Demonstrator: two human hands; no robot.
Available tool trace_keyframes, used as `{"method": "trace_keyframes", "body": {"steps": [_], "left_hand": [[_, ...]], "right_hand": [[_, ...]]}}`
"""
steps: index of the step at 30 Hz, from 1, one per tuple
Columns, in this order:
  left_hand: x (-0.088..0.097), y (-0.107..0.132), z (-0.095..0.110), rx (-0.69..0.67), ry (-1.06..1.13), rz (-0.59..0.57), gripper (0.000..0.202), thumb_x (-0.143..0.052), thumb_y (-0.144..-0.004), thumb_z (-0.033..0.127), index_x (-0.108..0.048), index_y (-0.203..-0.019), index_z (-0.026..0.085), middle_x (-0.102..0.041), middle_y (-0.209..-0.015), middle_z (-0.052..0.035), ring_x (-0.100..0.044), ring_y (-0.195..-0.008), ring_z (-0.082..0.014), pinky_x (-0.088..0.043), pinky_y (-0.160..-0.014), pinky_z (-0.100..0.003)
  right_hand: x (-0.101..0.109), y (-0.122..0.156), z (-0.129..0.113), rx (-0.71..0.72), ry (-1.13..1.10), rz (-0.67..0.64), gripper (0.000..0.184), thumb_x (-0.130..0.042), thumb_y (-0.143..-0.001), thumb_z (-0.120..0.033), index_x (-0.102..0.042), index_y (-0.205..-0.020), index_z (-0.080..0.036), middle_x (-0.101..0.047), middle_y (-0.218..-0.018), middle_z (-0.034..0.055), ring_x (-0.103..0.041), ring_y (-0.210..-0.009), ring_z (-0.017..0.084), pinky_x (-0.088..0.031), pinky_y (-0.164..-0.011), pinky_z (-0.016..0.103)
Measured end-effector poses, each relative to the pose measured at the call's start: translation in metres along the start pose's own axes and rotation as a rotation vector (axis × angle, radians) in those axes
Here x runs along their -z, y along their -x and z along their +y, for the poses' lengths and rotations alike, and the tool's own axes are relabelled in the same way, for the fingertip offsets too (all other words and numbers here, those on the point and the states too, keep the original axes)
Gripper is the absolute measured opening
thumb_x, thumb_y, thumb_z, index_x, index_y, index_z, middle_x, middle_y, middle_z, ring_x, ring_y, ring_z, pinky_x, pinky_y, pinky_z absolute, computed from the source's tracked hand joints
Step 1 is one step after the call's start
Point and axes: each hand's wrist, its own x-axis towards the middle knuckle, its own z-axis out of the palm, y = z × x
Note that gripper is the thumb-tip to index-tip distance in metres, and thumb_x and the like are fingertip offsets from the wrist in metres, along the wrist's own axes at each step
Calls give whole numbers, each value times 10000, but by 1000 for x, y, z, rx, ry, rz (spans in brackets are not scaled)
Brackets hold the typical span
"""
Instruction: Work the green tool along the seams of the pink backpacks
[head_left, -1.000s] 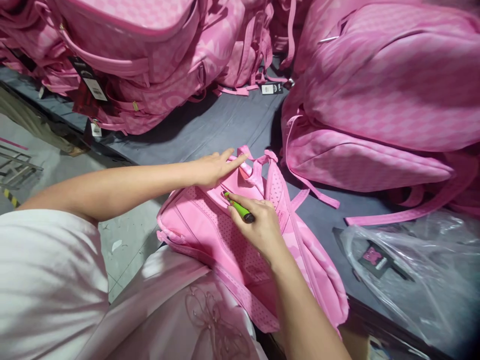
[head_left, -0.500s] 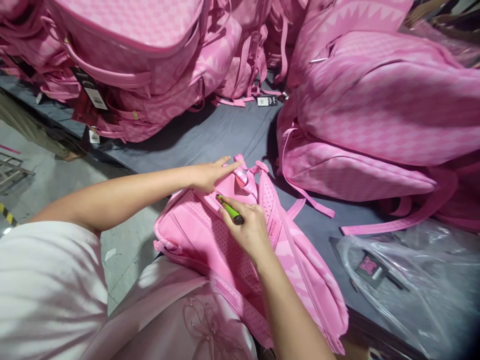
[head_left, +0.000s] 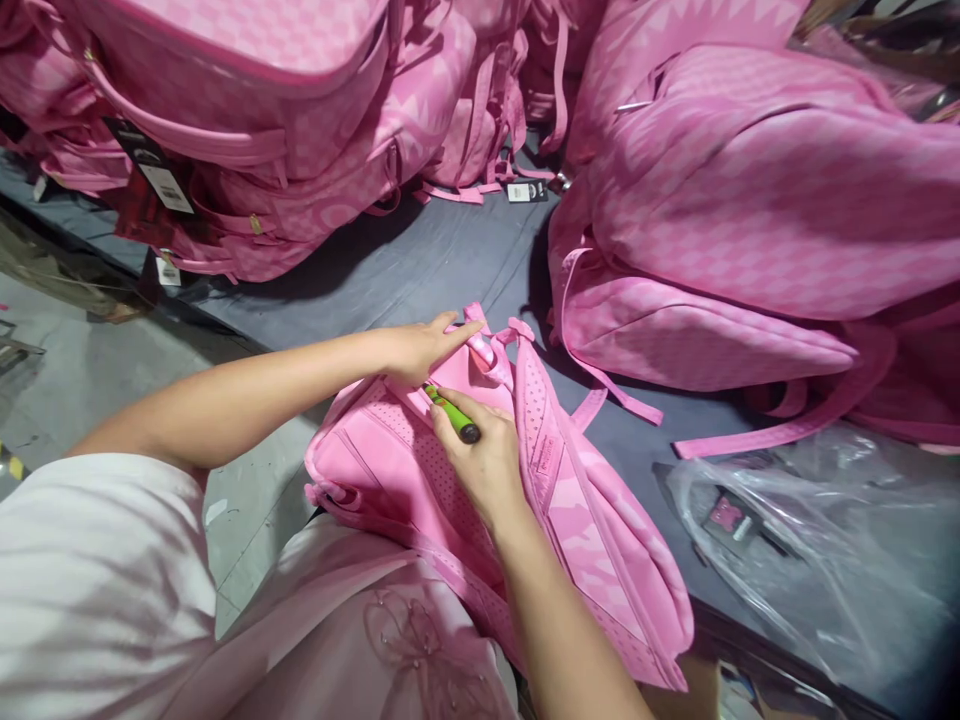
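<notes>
Grasping tool (head_left: 451,413): right hand (head_left: 484,450) | left hand (head_left: 421,350): fingers spread on bag (head_left: 358,440) | tool axis slanting, black end at right hand, far end beside left

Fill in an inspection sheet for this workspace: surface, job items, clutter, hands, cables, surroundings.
Surface: table under dark grey cloth, with visible creases.
Job items: pink fabric backpack with perforated panels at the near edge; green pen-shaped tool with black end above it, tip contact unclear.
Clutter: crumpled clear plastic bag at picture right, dark tag with pink emblem showing in or under it.
Hands: left hand spread on the backpack's upper part; right hand gripping the tool.
Cables: nothing seen.
Surroundings: large pink checkered backpack at picture right, more at upper left; grey floor below, with a small white scrap.
</notes>
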Motion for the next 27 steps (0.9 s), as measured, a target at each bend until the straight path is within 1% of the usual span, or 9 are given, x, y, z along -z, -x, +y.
{"method": "trace_keyframes", "body": {"steps": [3,5,7,10,12,15,19,24,27], "left_hand": [[0,0,0,-1,2,1,1151,-632,-748,54,81,-1621,287,45,-1700,-217,-457,-1438,-324,-498,-1059,-362],[0,0,0,2,-1,7,1157,-624,-742,39,84,-1620,299,31,-1702,-209,-481,-1417,-320,-506,-1045,-356],[0,-1,0,8,-4,14,1149,-632,-752,49,75,-1621,304,14,-1702,-207,-486,-1410,-329,-506,-1044,-364],[-2,-2,0,9,-11,23,1128,-650,-771,72,48,-1622,319,-15,-1702,-204,-495,-1399,-338,-500,-1053,-384],[-5,-3,-1,7,-9,39,1114,-651,-779,70,30,-1621,332,-37,-1703,-193,-506,-1389,-336,-497,-1061,-395],[-7,-3,-2,7,-2,72,1084,-644,-794,72,7,-1620,332,-84,-1699,-170,-515,-1381,-330,-494,-1071,-402],[-8,-2,-1,17,-12,85,1062,-633,-809,72,0,-1620,334,-105,-1698,-151,-515,-1382,-310,-488,-1074,-383],[-7,0,-1,12,-19,88,1039,-638,-818,97,-22,-1622,328,-128,-1692,-152,-508,-1385,-310,-476,-1071,-369],[-8,-1,-3,-6,-33,88,1074,-661,-798,126,-5,-1623,332,-147,-1682,-154,-562,-1318,-320,-496,-1028,-371]], "right_hand": [[-1,0,-2,-1,58,54,238,-651,-901,-292,-787,-1066,-186,-798,-923,81,-740,-819,265,-492,-853,424],[-1,1,-2,10,31,51,240,-646,-907,-292,-785,-1068,-179,-798,-937,83,-739,-825,257,-496,-849,410],[1,3,-1,11,24,33,248,-641,-912,-295,-782,-1080,-179,-797,-926,80,-735,-815,251,-497,-833,401],[3,5,1,-1,106,65,252,-630,-916,-306,-782,-1074,-183,-794,-916,80,-733,-833,270,-482,-850,430],[2,4,3,2,85,77,257,-619,-921,-320,-782,-1064,-182,-796,-950,82,-737,-864,272,-482,-864,436],[1,3,5,5,-1,54,263,-618,-917,-340,-784,-1056,-190,-798,-970,77,-741,-866,255,-498,-859,419],[0,4,5,-14,25,75,262,-625,-911,-341,-786,-1054,-192,-799,-950,74,-739,-860,256,-492,-875,431],[-1,4,-2,-32,50,64,275,-614,-919,-342,-780,-1073,-187,-797,-960,82,-736,-876,261,-484,-888,437],[-3,2,-6,-36,31,63,275,-605,-920,-336,-778,-1083,-199,-797,-982,83,-737,-878,255,-493,-897,429]]}}
